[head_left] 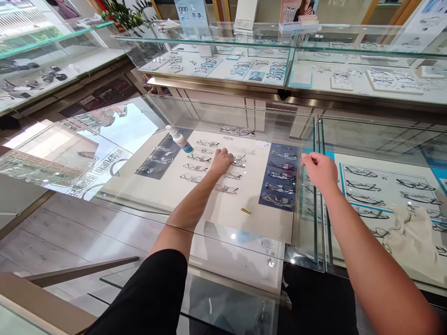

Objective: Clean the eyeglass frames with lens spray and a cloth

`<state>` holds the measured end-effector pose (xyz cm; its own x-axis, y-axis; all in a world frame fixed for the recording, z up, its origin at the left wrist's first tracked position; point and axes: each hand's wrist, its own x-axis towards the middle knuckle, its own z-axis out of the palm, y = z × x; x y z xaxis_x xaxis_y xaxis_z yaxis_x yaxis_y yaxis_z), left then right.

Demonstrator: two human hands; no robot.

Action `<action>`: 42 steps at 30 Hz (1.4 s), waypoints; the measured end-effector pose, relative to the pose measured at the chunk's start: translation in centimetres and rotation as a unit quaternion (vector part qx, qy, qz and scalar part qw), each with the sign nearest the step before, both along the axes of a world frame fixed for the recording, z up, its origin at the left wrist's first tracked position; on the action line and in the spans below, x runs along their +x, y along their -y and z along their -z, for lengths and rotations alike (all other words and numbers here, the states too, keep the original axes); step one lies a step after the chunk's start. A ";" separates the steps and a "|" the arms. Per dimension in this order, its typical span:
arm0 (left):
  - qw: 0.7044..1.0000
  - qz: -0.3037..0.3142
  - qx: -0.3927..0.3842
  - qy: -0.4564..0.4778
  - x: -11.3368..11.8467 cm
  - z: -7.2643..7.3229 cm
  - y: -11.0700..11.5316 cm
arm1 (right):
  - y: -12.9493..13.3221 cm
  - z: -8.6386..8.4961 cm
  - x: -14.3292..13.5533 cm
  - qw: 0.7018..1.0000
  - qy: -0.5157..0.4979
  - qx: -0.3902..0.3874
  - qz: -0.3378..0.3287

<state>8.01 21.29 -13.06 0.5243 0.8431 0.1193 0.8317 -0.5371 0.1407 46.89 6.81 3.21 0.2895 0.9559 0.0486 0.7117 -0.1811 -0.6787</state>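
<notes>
Head view: right arm runs off the lower right corner, no sleeve in view. Black sleeve on the left arm leaves via the bottom edge. Left hand blocks part of the glasses under it; its fingertips are hard to make out, so can't tell what they hold, if anything. Right hand hides its own palm, contents can't be told. Reflections of a building and lettering wash out the case's left end.

Surface, near to far: pale wood-look floor at lower left, then the glass-topped case. Glasses sit in rows on its pale bed, between two dark panels that carry more pairs. Small gold piece nearer than the rows; can't tell if on the glass or below. White spray bottle just left of the rows, leaning in this view. Right case adjoins, cream pouch over its glasses. Beyond: far counter with more pairs, small print unreadable; cards and a plant behind.

Pose: left arm reaches forward, hand low over the rows, fingers bent; contact with the glass unclear. Right hand hangs above the seam between cases, fingers curled in, thumb near index, well apart from the left.
</notes>
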 end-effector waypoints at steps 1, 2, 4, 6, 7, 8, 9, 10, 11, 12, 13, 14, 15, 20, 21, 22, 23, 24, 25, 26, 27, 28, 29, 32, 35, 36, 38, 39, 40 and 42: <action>1.000 -0.002 0.000 -0.001 -0.1 0.0 -0.2 | 0.0 -0.1 0.0 1.000 -0.002 -0.003 0.002; 1.000 -0.004 0.000 -0.003 -0.2 0.0 -0.3 | 0.0 -0.1 -0.1 1.000 -0.003 -0.007 0.004; 1.000 -0.003 -0.002 -0.007 -0.7 0.0 -0.5 | 0.0 -0.2 -0.1 1.000 -0.004 -0.013 0.006; 1.000 0.000 -0.003 -0.009 -1.2 -0.2 -0.7 | 0.0 -0.2 -0.1 1.000 -0.002 -0.017 0.008; 1.000 -0.003 -0.001 -0.008 -1.5 -0.4 -0.8 | 0.0 -0.2 -0.1 1.000 -0.001 -0.018 0.009; 1.000 -0.009 0.003 -0.005 -1.6 -0.5 -0.9 | 0.0 -0.1 -0.1 1.000 0.002 -0.017 0.009; 1.000 -0.018 0.006 0.000 -1.7 -0.6 -1.0 | 0.0 -0.1 -0.1 1.000 0.004 -0.016 0.008; 1.000 -0.028 0.010 0.005 -1.7 -0.8 -1.2 | 0.0 -0.1 -0.1 1.000 0.006 -0.015 0.007; 0.999 -0.037 0.011 0.009 -1.6 -0.9 -1.4 | -0.1 -0.1 0.0 1.000 0.006 -0.013 0.006; 0.999 -0.043 0.010 0.009 -1.4 -1.0 -1.5 | 0.0 -0.1 0.0 1.000 0.006 -0.011 0.006; 0.999 -0.047 0.007 0.007 -1.1 -1.0 -1.6 | 0.0 -0.1 0.0 1.000 0.005 -0.011 0.006; 0.999 -0.047 0.002 0.002 -0.8 -1.0 -1.7 | 0.0 -0.1 0.0 1.000 0.004 -0.011 0.007; 0.999 -0.047 -0.003 -0.004 -0.5 -1.0 -1.7 | -0.1 -0.1 0.0 1.000 0.003 -0.011 0.007; 0.998 -0.052 -0.020 -0.021 0.4 -0.2 -1.7 | -0.1 0.1 0.0 1.000 0.002 -0.003 0.003; 0.998 -0.053 -0.023 -0.024 0.5 -0.2 -1.6 | -0.1 0.1 0.0 1.000 0.001 -0.002 0.002; 0.998 -0.053 -0.024 -0.026 0.5 -0.3 -1.5 | -0.1 0.1 0.0 1.000 -0.002 -0.002 0.000; 0.998 -0.056 -0.021 -0.025 0.6 -0.5 -1.3 | -0.1 0.1 0.0 1.000 -0.005 -0.002 -0.001; 0.998 -0.062 -0.010 -0.019 0.8 -0.9 -0.8 | -0.1 0.1 0.0 1.000 -0.008 -0.002 -0.002; 0.997 -0.072 0.006 -0.010 1.0 -1.3 -0.2 | -0.1 0.1 0.1 1.000 -0.010 -0.002 -0.003; 0.996 -0.084 0.025 0.000 1.2 -1.8 0.8 | -0.1 0.1 0.1 1.000 -0.012 -0.001 -0.002; 0.995 -0.092 0.038 0.008 1.6 -2.2 2.0 | 0.0 0.1 0.1 1.000 -0.012 0.000 -0.001; 0.995 -0.093 0.042 0.012 2.0 -2.6 3.6 | 0.0 0.1 0.2 1.000 -0.011 0.000 -0.001; 0.996 -0.081 0.027 0.006 2.4 -2.9 5.6 | 0.0 0.1 0.2 1.000 -0.010 0.000 -0.001; 0.996 0.024 -0.079 -0.024 3.9 -3.6 13.2 | -0.1 0.1 0.2 1.000 -0.008 -0.002 -0.002; 0.957 0.161 -0.242 -0.017 5.3 -6.0 22.2 | -0.2 0.2 0.4 1.000 -0.004 -0.002 -0.001; 0.937 0.197 -0.287 -0.013 5.7 -7.8 24.9 | -0.2 0.3 0.4 1.000 -0.001 -0.002 0.000; 0.838 0.298 -0.456 0.026 6.5 -12.8 28.9 | -0.3 0.5 0.5 1.000 0.005 -0.003 0.000; 0.754 0.344 -0.556 0.064 6.8 -15.7 29.8 | -0.4 0.6 0.6 1.000 0.008 -0.003 -0.001; 0.713 0.348 -0.599 0.110 7.1 -18.7 29.9 | -0.4 0.7 0.6 1.000 0.010 -0.002 -0.003; 0.777 0.286 -0.534 0.173 7.3 -23.7 27.5 | -0.5 0.8 0.7 1.000 0.013 0.002 -0.004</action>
<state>15.31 -6.22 10.60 0.9417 0.1987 -0.2716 0.3139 -0.2276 0.9218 47.55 7.30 2.39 0.2806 0.9579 0.0600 0.7308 -0.1727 -0.6604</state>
